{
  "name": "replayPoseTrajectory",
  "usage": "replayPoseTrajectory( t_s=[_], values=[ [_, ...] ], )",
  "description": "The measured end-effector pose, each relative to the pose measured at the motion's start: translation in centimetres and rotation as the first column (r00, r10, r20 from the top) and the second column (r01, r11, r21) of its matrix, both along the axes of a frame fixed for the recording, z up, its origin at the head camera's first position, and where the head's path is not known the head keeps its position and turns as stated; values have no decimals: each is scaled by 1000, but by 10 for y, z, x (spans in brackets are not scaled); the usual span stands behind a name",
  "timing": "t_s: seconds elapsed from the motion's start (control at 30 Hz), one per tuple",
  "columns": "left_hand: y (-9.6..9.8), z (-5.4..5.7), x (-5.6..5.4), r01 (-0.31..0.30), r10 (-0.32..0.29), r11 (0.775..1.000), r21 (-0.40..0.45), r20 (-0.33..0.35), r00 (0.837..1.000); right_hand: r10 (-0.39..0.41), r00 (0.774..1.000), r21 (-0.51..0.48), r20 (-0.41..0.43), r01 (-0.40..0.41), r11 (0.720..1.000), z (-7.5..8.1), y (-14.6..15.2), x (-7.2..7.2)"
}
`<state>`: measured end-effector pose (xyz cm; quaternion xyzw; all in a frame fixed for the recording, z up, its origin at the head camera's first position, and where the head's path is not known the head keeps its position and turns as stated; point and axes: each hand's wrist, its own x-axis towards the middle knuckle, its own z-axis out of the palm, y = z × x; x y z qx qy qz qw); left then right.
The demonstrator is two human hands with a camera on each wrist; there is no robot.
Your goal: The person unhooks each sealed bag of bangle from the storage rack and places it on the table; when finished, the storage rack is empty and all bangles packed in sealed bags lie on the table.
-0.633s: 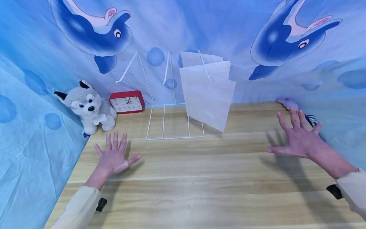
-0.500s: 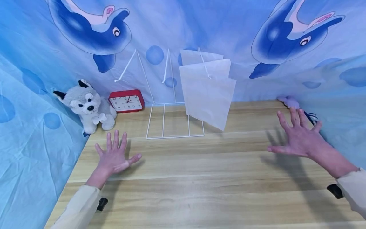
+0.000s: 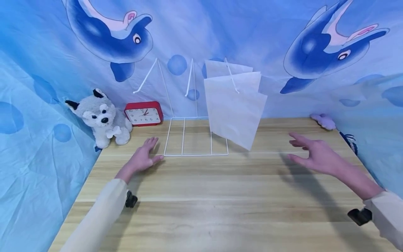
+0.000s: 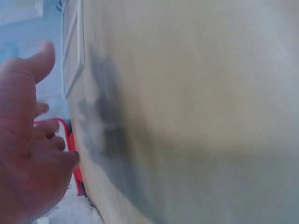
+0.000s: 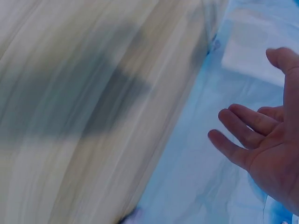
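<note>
A white wire rack with peaked dividers stands at the back of the wooden table. Folded white paper leans upright in its right side, around the rightmost divider. My left hand hovers just left of the rack's front corner, thumb tip close to the wire, holding nothing. In the left wrist view that hand has its fingers partly bent, thumb apart. Well right of the paper, my right hand is held above the table, empty, its thumb spread from loosely bent fingers.
A grey-and-white plush dog sits at the back left beside a red alarm clock. A small purple item lies at the back right corner, with a dark striped thing by the right edge. Blue dolphin-print cloth surrounds the table.
My left hand has moved right and forward, toward the rack. My right hand has turned, its spread fingers now drawn together and pointing left. The head view has shifted slightly.
</note>
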<state>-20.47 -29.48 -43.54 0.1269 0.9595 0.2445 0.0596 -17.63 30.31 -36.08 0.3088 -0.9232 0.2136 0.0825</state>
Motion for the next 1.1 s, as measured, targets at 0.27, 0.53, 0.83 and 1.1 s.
replayPoseTrajectory(
  t_s=[0.27, 0.53, 0.83, 1.1],
  values=[
    [4, -6, -42, 37, -39, 999, 34, 64, 997, 21, 994, -200, 108, 1, 980, 16, -30, -10],
    [12, -17, -47, 42, -41, 999, 0, 91, 995, 53, 985, -283, 166, -4, 959, 33, -48, -20],
    [19, -16, -48, 61, -56, 997, -48, 99, 994, 34, 982, -372, 185, 38, 927, 58, -68, -30],
    [23, -13, -50, 65, -50, 993, -103, 138, 989, 44, 984, -476, 174, 45, 878, 69, -77, -33]
  ],
)
